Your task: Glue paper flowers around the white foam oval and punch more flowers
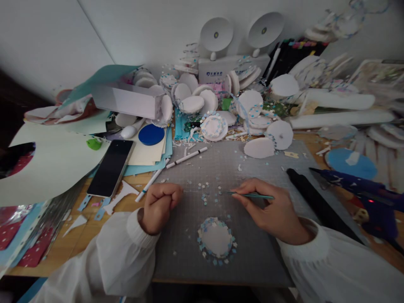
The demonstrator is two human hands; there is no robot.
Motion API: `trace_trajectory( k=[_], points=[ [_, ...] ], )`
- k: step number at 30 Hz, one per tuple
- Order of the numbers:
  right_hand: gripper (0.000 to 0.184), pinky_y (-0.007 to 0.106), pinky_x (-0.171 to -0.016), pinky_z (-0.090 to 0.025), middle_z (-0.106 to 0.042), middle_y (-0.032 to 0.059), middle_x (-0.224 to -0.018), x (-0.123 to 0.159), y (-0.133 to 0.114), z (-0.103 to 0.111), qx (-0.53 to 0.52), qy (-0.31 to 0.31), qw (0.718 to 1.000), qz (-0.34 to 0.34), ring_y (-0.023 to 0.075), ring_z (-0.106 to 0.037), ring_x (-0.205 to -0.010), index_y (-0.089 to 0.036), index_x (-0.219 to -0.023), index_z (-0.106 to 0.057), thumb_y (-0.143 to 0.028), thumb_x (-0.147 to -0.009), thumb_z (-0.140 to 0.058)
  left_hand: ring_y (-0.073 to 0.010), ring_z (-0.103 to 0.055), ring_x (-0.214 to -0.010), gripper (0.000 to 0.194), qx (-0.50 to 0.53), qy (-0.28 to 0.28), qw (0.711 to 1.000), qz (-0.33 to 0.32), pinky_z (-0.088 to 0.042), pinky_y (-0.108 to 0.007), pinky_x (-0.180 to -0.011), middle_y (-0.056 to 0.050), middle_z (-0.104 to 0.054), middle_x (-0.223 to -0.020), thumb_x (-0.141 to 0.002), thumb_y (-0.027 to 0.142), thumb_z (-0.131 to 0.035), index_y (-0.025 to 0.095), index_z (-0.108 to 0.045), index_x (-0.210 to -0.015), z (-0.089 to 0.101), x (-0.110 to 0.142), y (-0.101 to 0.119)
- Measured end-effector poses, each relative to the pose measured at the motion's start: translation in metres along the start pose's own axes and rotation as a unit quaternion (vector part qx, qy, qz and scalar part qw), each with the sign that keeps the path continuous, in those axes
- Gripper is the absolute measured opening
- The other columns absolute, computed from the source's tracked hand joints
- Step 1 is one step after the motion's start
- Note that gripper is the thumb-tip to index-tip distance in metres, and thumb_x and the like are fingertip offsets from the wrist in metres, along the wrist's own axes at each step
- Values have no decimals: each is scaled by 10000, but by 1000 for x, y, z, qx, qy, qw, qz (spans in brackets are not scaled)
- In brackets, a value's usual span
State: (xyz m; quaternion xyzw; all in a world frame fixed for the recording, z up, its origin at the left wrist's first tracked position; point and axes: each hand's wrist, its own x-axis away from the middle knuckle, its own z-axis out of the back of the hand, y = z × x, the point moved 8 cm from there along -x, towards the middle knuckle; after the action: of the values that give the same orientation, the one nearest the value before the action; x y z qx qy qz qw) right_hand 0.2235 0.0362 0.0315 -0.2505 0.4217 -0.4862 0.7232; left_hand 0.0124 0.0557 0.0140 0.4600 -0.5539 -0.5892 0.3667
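Observation:
My right hand (271,208) pinches slim green tweezers (244,194) whose tip points left over tiny paper flowers (203,185) scattered on the grey cutting mat (252,168). My left hand (159,202) rests on the mat's left edge, curled into a fist with nothing visible in it. Below the two hands lies a white foam disc (217,240) ringed with small blue and white flowers.
Several white foam discs (259,147) pile at the back. A black phone (110,167), pens (186,157), a blue disc (151,134) and paper sheets (57,164) lie left. A blue glue gun (362,189) and a black bar (318,202) lie right.

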Motion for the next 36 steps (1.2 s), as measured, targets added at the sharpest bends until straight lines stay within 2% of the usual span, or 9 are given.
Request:
trace_trajectory(
  k=[4, 8, 12, 15, 22, 26, 32, 36],
  points=[
    [89, 226, -623, -530, -701, 18, -752, -1, -3, 8, -29, 34, 999, -2, 141, -664, -713, -216, -775, -619, -137, -783, -659, -100, -274, -458, 230, 3, 3, 1000, -4, -199, -270, -476, 31, -284, -448, -650, 67, -396, 178, -317, -465, 0, -2, -2],
    [119, 222, -633, -545, -683, 9, -744, -3, -9, 16, -93, 65, 993, -4, 139, -666, -720, -216, -782, -625, -112, -760, -676, -119, -405, -533, 244, -18, -41, 999, 8, -304, -268, -537, 3, -432, -515, -733, 79, -425, 161, -458, -506, -11, -6, 0],
    [138, 215, -604, -565, -668, 11, -737, -5, -23, 19, -143, 76, 987, 3, 142, -681, -696, -213, -778, -623, -90, -754, -680, -164, -560, -758, 186, -80, -92, 992, 20, -415, -284, -715, -55, -603, -753, -852, 148, -477, 130, -632, -751, -27, -7, 8],
    [174, 225, -621, -579, -673, 19, -764, -5, -32, 18, -182, 72, 981, 1, 153, -692, -728, -215, -796, -624, -58, -748, -680, -171, -567, -802, 142, -123, -89, 988, 8, -435, -286, -735, -72, -613, -837, -872, 224, -542, 122, -639, -889, -32, -6, 14],
    [226, 185, -625, -567, -688, 1, -782, -8, -47, 5, -196, 43, 980, 15, 124, -682, -739, -225, -828, -624, -20, -740, -663, -163, -575, -755, 127, -94, -64, 993, -26, -451, -278, -685, -70, -624, -786, -853, 250, -614, 125, -633, -845, -33, 0, 18],
    [204, 221, -604, -575, -681, 13, -767, -6, -43, -1, -208, 44, 977, -11, 151, -689, -726, -235, -816, -627, -45, -752, -662, -161, -583, -753, 94, -93, -48, 994, -35, -456, -278, -679, -72, -635, -773, -864, 194, -597, 126, -634, -811, -30, 2, 20],
    [111, 265, -626, -588, -627, 7, -719, -2, -29, 3, -268, 92, 958, -55, 164, -682, -715, -249, -777, -635, -157, -775, -698, -161, -601, -772, 78, -81, -50, 995, -43, -481, -282, -709, -79, -651, -795, -860, 135, -588, 122, -662, -841, -31, 2, 24],
    [116, 261, -643, -586, -624, 4, -744, 0, -24, 1, -284, 85, 952, -71, 159, -682, -728, -252, -791, -637, -153, -775, -695, -166, -612, -780, 82, -89, -56, 993, -48, -491, -284, -711, -87, -660, -804, -856, 124, -587, 122, -669, -850, -32, 1, 25]
  ],
)
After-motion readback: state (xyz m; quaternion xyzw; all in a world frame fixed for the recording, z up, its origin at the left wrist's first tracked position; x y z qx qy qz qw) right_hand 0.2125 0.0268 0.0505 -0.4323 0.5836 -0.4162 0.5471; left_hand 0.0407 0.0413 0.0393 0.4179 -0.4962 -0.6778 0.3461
